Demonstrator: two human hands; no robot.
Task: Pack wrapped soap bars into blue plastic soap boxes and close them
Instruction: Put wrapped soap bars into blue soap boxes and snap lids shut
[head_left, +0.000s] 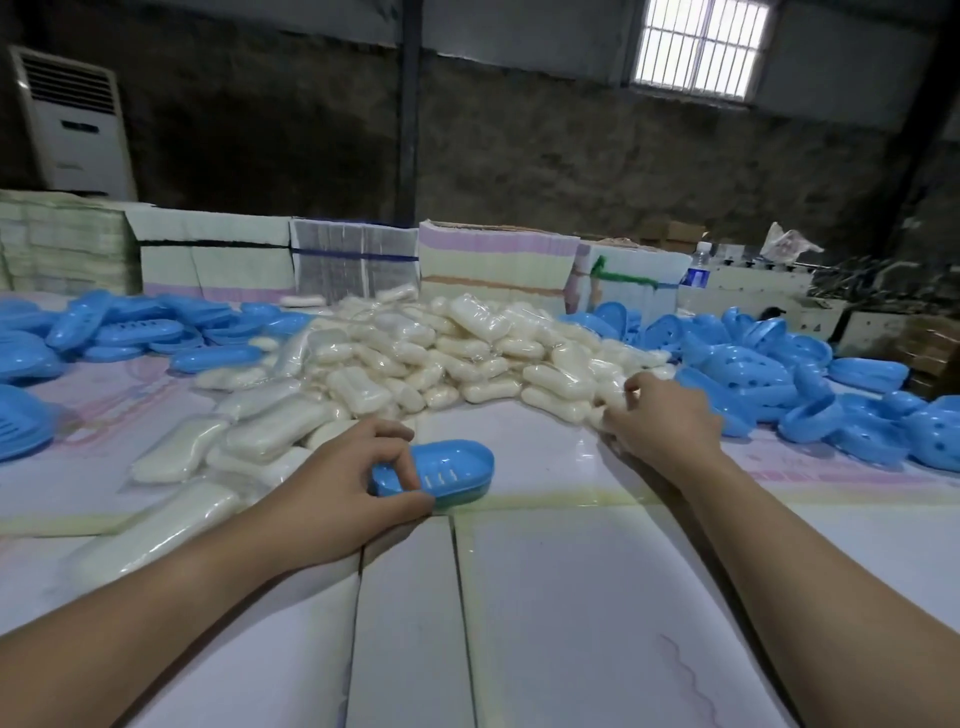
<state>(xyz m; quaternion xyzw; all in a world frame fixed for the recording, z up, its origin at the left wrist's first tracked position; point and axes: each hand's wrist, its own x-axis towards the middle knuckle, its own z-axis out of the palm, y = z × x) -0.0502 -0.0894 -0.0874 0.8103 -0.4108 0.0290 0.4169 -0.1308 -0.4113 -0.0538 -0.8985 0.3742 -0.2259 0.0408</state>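
A blue plastic soap box (452, 470) lies on the work surface in front of me, its slotted side up. My left hand (348, 483) grips its left end, fingers over the top and thumb at the near side. A big pile of wrapped soap bars (415, 353) fills the middle of the table. My right hand (660, 426) reaches into the pile's right edge, its fingers curled on a wrapped soap bar (608, 402) there.
Heaps of loose blue box halves lie at the left (119, 332) and at the right (779, 374). Bundled stacks of flat cartons (493, 260) line the back edge. A water bottle (697, 270) stands behind them. Near me the surface is pale flat sheets (545, 597).
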